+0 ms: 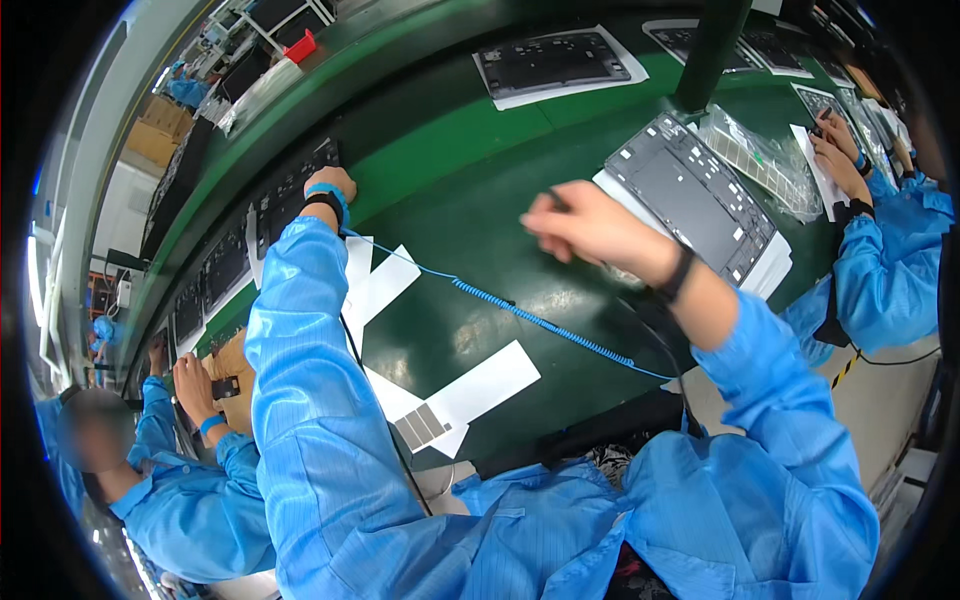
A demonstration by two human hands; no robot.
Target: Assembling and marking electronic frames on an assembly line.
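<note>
My left hand [331, 184] reaches far out to the left and rests on a dark flat panel [290, 195] on the green bench; its fingers are hidden behind the wrist, which wears a blue strap with a coiled blue cord [520, 315]. Blurred over the middle of the bench, my right hand [580, 225] has its fingers curled around a thin dark object [556, 199] that I cannot identify. A grey device frame [690, 195] lies on white paper just right of that hand.
White paper strips [480, 385] lie on the green mat [480, 230]. Another panel on paper [555, 62] sits farther back, a clear plastic bag [765, 160] at right. A green post [712, 50] stands behind. Co-workers in blue coats work at left [190, 480] and right [880, 260].
</note>
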